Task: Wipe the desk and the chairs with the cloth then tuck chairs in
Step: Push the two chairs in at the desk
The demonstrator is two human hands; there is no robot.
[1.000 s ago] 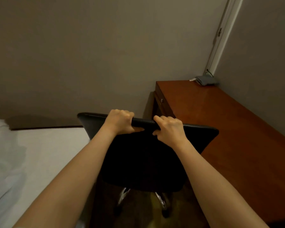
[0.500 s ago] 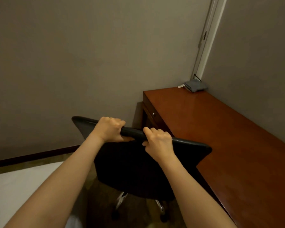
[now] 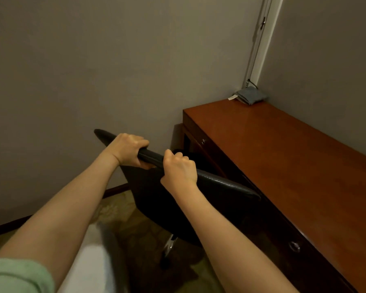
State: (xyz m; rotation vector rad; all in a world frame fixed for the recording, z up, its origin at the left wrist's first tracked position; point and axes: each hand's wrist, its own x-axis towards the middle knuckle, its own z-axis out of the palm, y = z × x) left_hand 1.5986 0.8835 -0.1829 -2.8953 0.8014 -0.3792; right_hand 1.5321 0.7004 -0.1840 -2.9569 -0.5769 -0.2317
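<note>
both the left hand (image 3: 128, 150) and the right hand (image 3: 179, 169) grip the top edge of the black chair (image 3: 156, 199), fingers curled over it, the left nearer its left end. the chair stands on the floor (image 3: 118, 214) just beside the counter (image 3: 273, 149) front, angled to it. a folded grey cloth (image 3: 249, 95) lies at the counter's far corner, well apart from both hands.

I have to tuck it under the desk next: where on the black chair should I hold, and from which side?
Hold the black chair by the top rim of its backrest, coming from behind. The rim is thin enough for fingers to curl over, as the left hand and right hand do, and pushing there should roll the wheeled base toward the desk.
</note>
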